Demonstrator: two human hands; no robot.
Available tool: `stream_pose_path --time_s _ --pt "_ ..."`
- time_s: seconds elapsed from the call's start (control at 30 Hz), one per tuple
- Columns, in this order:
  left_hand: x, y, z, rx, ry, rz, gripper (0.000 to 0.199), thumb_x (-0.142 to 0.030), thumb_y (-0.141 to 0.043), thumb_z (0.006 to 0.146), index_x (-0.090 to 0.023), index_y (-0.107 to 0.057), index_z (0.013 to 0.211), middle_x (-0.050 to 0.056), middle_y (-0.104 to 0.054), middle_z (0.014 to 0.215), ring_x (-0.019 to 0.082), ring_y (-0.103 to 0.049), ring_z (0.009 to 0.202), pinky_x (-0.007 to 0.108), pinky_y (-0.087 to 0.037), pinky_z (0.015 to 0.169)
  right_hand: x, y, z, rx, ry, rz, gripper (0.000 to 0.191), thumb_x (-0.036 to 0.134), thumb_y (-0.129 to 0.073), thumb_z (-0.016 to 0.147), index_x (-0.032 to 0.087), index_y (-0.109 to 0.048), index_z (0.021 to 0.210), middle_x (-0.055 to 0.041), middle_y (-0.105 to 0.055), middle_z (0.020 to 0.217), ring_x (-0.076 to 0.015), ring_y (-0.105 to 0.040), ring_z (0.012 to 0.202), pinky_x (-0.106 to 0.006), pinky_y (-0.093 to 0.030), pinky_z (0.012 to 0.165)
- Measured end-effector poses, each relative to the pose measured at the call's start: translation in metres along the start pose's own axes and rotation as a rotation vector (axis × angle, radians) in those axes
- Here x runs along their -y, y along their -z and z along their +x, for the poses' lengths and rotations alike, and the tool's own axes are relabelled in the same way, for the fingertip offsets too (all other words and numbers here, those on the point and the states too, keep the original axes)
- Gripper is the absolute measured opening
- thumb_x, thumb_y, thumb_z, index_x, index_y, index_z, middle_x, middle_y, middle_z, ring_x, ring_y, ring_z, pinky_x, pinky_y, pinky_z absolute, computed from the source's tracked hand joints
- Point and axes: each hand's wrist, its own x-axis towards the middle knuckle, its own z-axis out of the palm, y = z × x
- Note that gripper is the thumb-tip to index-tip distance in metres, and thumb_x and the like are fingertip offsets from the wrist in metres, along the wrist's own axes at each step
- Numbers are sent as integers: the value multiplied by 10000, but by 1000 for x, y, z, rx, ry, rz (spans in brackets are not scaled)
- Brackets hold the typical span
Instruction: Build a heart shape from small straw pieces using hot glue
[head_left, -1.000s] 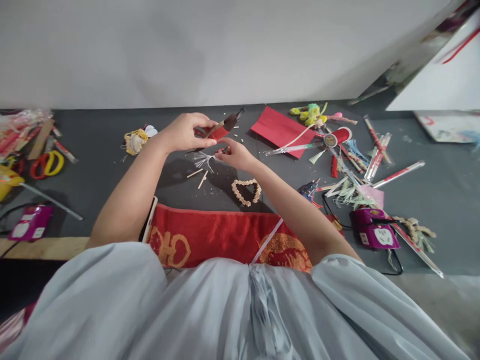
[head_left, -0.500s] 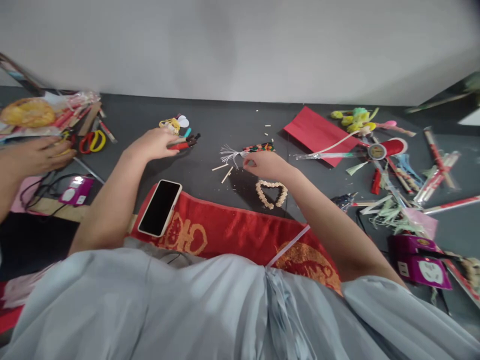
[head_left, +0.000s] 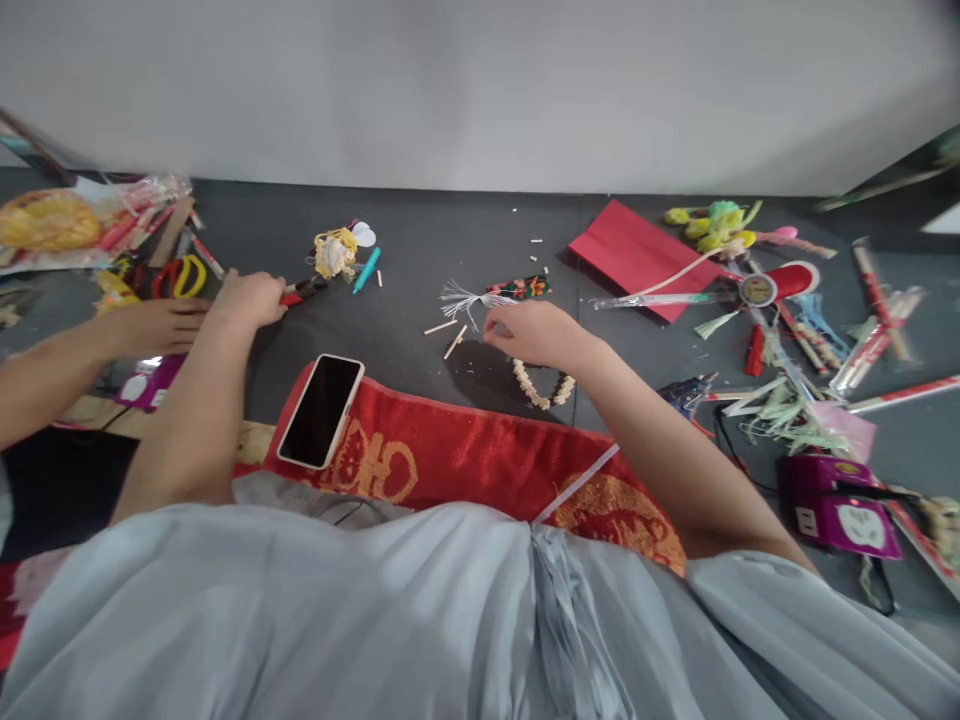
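- My left hand (head_left: 251, 298) grasps a red-and-black hand tool (head_left: 300, 291), with a co-worker's hand (head_left: 161, 328) tight beside it (little room that way).
- My right hand (head_left: 536, 333) hovers with curled fingers; I can't tell whether they pinch anything. The floral strip (head_left: 529, 287) and white threads (head_left: 466, 299) lie just beyond, a beaded loop (head_left: 534, 396) partly under it.
- Dark tabletop (head_left: 420, 240) stretches between the cyan pen (head_left: 367, 270) and the threads.
- Wall (head_left: 480, 90) bounds the far edge; red cloth (head_left: 465, 440) and phone (head_left: 321, 410), the near.
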Motion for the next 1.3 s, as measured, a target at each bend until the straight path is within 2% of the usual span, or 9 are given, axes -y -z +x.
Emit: stream_pose_path --time_s 0.1,0.2,0.27,0.4,0.53,0.77,0.9,1.13,1.3 --pt "-35 11 -3 -51 12 36 920 -973 -45 674 -216 -553 798 69 -527 768 264 -535 905 440 -352 722 -2 2 -8 -11 -26 -18 261 274 -499 931 214 -712 1069 -75 -770 1011 -237 -692 910 -298 -351 675" --pt "-92 25 -11 -63 -95 51 617 -678 -293 907 -199 -635 1090 105 -654 1061 292 -583 1004 472 -416 792 -8 4 -20 -35 -86 -47 266 252 -491 926 207 -722 1049 -89 -769 998 -243 -683 894 -308 -344 662" --pt "-136 34 -20 -101 -237 57 447 -460 -400 938 -187 -644 1194 110 -683 1145 287 -620 1016 447 -464 802 -14 4 -30 -36 -127 -59 281 252 -476 931 197 -726 1047 -98 -768 1003 -245 -677 885 -315 -338 656" --pt "-216 43 -43 -93 -431 -34 371 -379 -439 963 -195 -684 1173 91 -706 1082 297 -677 1035 421 -510 849 -34 1 -53 -43 -236 -57 317 285 -450 946 184 -737 1036 -103 -768 984 -247 -670 868 -321 -329 653" --pt "-263 33 -55 -29 -510 -87 344 -308 -460 966 -180 -684 1194 108 -714 1124 304 -671 1101 418 -532 878 -58 -8 -75 -103 -346 -27 306 294 -467 929 169 -745 954 -110 -765 947 -256 -659 852 -328 -336 650" --pt "-300 -5 -65 -96 -539 -314 385 -208 -403 964 -167 -678 1231 116 -713 1167 272 -651 1124 421 -531 965 -79 -27 -97 -203 -437 147 246 280 -544 877 204 -759 970 -67 -767 903 -230 -660 833 -312 -392 705" --pt "-314 -25 -70 -199 -438 -452 416 -126 -401 918 -159 -665 1238 94 -713 1155 237 -648 1117 378 -522 1006 -77 -39 -98 -200 -424 214 295 221 -527 867 198 -733 1078 -67 -774 960 -232 -680 878 -314 -433 766" --pt "-314 -45 -66 -333 -395 -572 385 -95 -396 874 -213 -694 1089 44 -737 1079 186 -666 1064 343 -531 985 -72 -49 -94 -220 -489 295 348 200 -493 899 174 -691 1183 -101 -766 1054 -248 -692 924 -323 -467 806" --pt "-312 -49 -63 -286 -387 -577 385 -99 -380 884 -241 -698 1046 20 -745 1035 174 -679 1019 338 -542 945 -66 -53 -92 -199 -538 336 307 268 -512 941 170 -687 1174 -92 -771 1004 -239 -697 889 -306 -459 779"
